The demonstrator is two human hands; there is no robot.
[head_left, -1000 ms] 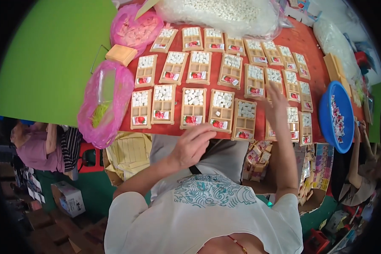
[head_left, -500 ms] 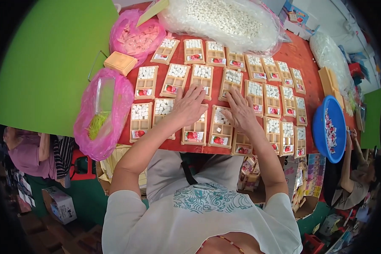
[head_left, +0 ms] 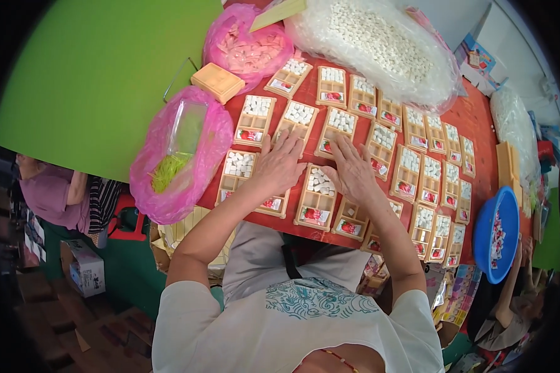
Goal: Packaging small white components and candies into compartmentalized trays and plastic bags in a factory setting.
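Observation:
Rows of small tan divided trays hold white cubes in their far compartments and a strawberry-printed packet in a near one. My left hand lies palm down, fingers spread, its fingertips over the near part of a tray in the middle row. Beneath its wrist another tray is partly hidden. My right hand is also flat and open, fingertips by the near end of a neighbouring tray. Its thumb reaches toward a front-row tray. Neither hand visibly holds anything.
A clear bag of white cubes lies at the back. Pink bags hold pink pieces and green shreds at left. A tan block sits between them. At right stands a blue basin with small packets.
The view has turned, so the table and trays appear farther right and lower. Both open hands have shifted left relative to the trays, about one column over.

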